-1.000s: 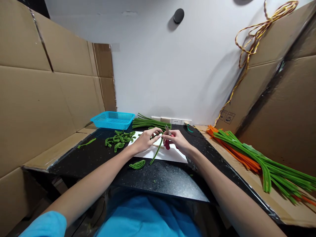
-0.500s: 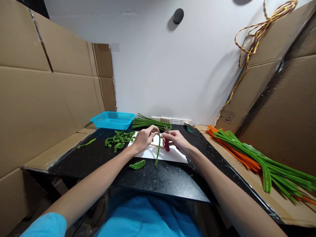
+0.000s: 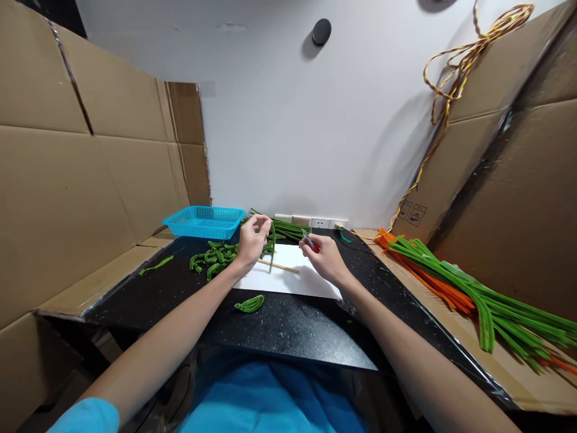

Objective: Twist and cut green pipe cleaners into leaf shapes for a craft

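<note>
My left hand pinches a green pipe cleaner near its upper end, and the strand hangs down over a white sheet. In my right hand are small red-handled pliers, their grey jaws pointing up and away; the fingers cover most of the handles. Beneath the strand, a thin wooden stick lies across the sheet. A looped bunch of green pipe cleaner rests on the black tabletop just in front of the sheet. More bent green pieces are heaped left of my left hand.
A blue plastic basket stands at the back left, beside straight green pipe cleaners along the wall. Green and orange bundles lie on cardboard at right. Cardboard walls enclose both sides; a twisted yellow cord hangs at right.
My left hand has moved left and up with the pipe cleaner, away from the pliers. My right hand has shifted slightly right, uncovering more of the wooden stick and sheet.
</note>
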Available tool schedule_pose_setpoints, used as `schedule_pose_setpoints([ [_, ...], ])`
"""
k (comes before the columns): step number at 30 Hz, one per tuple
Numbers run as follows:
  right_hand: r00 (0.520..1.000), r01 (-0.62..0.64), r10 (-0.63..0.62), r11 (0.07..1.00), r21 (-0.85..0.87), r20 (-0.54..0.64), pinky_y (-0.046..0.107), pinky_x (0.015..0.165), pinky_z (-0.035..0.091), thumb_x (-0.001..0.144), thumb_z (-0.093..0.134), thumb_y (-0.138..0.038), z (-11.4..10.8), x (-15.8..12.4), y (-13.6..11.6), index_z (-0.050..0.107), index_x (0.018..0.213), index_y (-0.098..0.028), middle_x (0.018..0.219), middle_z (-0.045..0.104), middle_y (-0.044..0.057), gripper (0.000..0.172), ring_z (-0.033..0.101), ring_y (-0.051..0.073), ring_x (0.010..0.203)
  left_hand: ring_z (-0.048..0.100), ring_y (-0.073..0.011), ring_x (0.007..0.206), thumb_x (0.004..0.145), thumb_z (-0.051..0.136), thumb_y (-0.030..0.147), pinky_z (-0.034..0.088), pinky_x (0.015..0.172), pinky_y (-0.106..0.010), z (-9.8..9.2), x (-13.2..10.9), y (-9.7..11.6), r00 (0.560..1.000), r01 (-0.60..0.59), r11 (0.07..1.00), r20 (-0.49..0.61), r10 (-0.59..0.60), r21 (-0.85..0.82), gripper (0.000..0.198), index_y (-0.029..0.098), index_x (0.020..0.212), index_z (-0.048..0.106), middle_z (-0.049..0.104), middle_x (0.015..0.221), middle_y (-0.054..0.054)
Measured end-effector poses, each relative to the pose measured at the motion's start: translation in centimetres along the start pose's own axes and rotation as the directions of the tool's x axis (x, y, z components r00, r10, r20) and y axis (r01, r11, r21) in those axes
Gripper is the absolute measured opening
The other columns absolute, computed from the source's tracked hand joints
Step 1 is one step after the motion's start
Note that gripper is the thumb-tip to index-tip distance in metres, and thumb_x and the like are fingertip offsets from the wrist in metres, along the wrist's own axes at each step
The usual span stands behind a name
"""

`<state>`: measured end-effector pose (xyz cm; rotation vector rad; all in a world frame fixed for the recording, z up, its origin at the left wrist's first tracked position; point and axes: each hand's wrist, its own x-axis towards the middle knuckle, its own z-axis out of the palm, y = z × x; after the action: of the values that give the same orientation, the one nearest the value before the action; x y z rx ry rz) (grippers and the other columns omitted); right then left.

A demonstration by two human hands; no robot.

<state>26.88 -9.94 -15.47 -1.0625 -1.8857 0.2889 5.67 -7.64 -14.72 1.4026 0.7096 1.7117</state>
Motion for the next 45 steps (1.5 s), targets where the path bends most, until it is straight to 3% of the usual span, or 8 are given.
schedule_pose_setpoints([
  [4, 0.983, 0.160, -0.180, 0.922, -0.352, -0.025, 0.028, 0.063, 0.032, 0.093, 0.055, -0.023, 0.1, -0.5, 0.1, 0.061, 0.078, -0.019, 0.080, 0.066, 0.005, 0.016, 0.052, 0.016, 0.066, 0.033, -0.0036, 0.042, 0.098, 0.059, 0.042, 0.020, 0.041, -0.016, -0.1, 0.2, 0.3, 0.998, 0.056, 0.995, -0.019, -0.058, -0.077, 0.028, 0.019, 0.085, 0.051, 0.048, 0.064, 0.006],
  [9, 0.983, 0.170, -0.183, 0.910, -0.378, 0.004, 0.029, 0.064, 0.031, 0.095, 0.055, -0.022, 0.3, -0.6, 0.4, 0.058, 0.076, -0.020, 0.077, 0.064, 0.005, 0.019, 0.051, 0.016, 0.065, 0.033, -0.0037, 0.046, 0.092, 0.070, 0.043, 0.019, 0.044, -0.016, 0.4, -0.4, 0.6, 0.995, 0.082, 0.991, 0.067, -0.075, -0.102, 0.034, 0.018, 0.080, 0.051, 0.042, 0.063, 0.007],
  [17, 0.988, 0.136, -0.139, 0.989, -0.054, -0.063, 0.027, 0.057, 0.029, 0.099, 0.051, -0.032, -0.2, -0.4, -1.2, 0.056, 0.065, -0.019, 0.056, 0.051, -0.002, 0.037, 0.042, 0.012, 0.051, 0.042, -0.0094, 0.060, 0.095, 0.065, 0.061, 0.035, 0.055, -0.022, 2.1, -1.5, 0.3, 0.960, -0.052, 0.999, 0.275, 0.049, 0.001, 0.045, 0.020, 0.086, 0.049, 0.047, 0.073, 0.004],
  [23, 0.958, -0.067, -0.066, 0.895, 0.440, 0.280, 0.027, 0.056, 0.044, 0.099, 0.057, -0.046, 0.1, -0.4, -2.3, 0.065, 0.066, -0.016, 0.058, 0.064, 0.003, 0.046, 0.057, 0.013, 0.048, 0.058, -0.0222, 0.112, 0.104, 0.055, 0.050, 0.050, 0.096, -0.034, 2.2, -2.6, 0.8, 0.906, -0.420, 0.833, 0.216, 0.363, 0.360, 0.033, 0.020, 0.089, 0.057, 0.055, 0.111, -0.009],
  [27, 0.921, -0.199, -0.068, 0.765, 0.612, 0.383, 0.029, 0.055, 0.050, 0.093, 0.065, -0.061, 0.2, -0.4, -2.8, 0.067, 0.067, -0.015, 0.064, 0.068, 0.006, 0.053, 0.060, 0.014, 0.047, 0.066, -0.0211, 0.110, 0.106, 0.052, 0.046, 0.050, 0.100, -0.036, 2.6, -3.4, 0.8, 0.915, -0.361, 0.894, 0.287, 0.285, 0.263, 0.026, 0.022, 0.096, 0.052, 0.065, 0.111, -0.009],
  [32, 0.920, -0.216, -0.060, 0.748, 0.627, 0.388, 0.029, 0.054, 0.051, 0.092, 0.069, -0.059, -0.3, -0.5, -2.7, 0.069, 0.069, -0.014, 0.064, 0.068, 0.005, 0.051, 0.061, 0.013, 0.046, 0.067, -0.0172, 0.090, 0.101, 0.062, 0.048, 0.053, 0.085, -0.028, 2.9, -3.7, 0.6, 0.938, -0.300, 0.927, 0.244, 0.244, 0.226, 0.027, 0.022, 0.096, 0.056, 0.065, 0.091, -0.003],
  [38, 0.929, -0.139, -0.076, 0.835, 0.533, 0.362, 0.028, 0.055, 0.049, 0.097, 0.063, -0.048, -0.5, -0.6, -2.4, 0.070, 0.069, -0.014, 0.066, 0.069, 0.006, 0.044, 0.059, 0.013, 0.049, 0.070, -0.0207, 0.108, 0.100, 0.066, 0.043, 0.055, 0.096, -0.031, 2.8, -3.9, 1.1, 0.944, -0.281, 0.935, 0.236, 0.229, 0.217, 0.029, 0.021, 0.119, 0.065, 0.072, 0.112, -0.008],
  [45, 0.953, -0.039, -0.086, 0.916, 0.400, 0.290, 0.026, 0.052, 0.042, 0.098, 0.061, -0.046, -1.5, -0.3, -3.1, 0.065, 0.064, -0.016, 0.054, 0.063, 0.003, 0.046, 0.057, 0.013, 0.048, 0.074, -0.0248, 0.113, 0.098, 0.069, 0.040, 0.057, 0.103, -0.039, 3.2, -4.1, 1.2, 0.939, -0.212, 0.971, 0.300, 0.171, 0.112, 0.030, 0.017, 0.117, 0.074, 0.078, 0.119, -0.012],
])
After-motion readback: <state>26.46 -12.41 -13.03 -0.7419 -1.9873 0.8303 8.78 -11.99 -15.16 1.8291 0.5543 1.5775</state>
